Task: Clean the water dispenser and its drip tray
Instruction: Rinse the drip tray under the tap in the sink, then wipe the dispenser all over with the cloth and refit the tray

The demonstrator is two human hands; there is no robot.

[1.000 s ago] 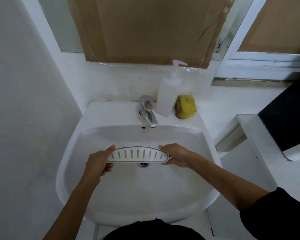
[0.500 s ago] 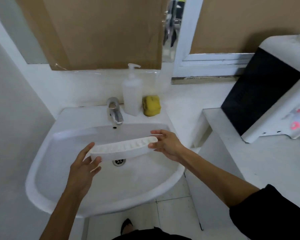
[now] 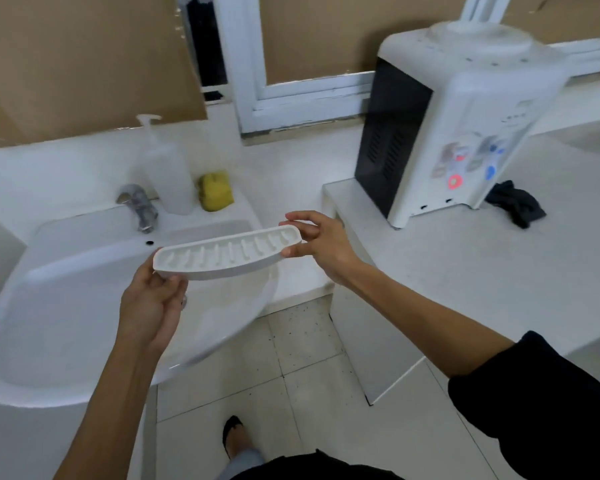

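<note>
The white slotted drip tray (image 3: 227, 255) hangs level above the right rim of the sink (image 3: 49, 306). My left hand (image 3: 151, 299) holds its left end from below, fingers curled up against its underside. My right hand (image 3: 321, 245) pinches its right end between thumb and fingers. The white water dispenser (image 3: 461, 123) stands on the counter (image 3: 465, 271) at the right, its black side panel toward me and its red and blue taps on its front face.
A chrome tap (image 3: 139, 206), a clear pump bottle (image 3: 168, 171) and a yellow sponge (image 3: 215, 190) sit at the back of the sink. A dark cloth (image 3: 515, 202) lies on the counter right of the dispenser. Tiled floor and my foot (image 3: 234, 436) are below.
The view has swung right, bringing the whole dispenser into sight. Both hands have carried the tray from over the sink drain to above the sink's right rim, with it now lying flat.
</note>
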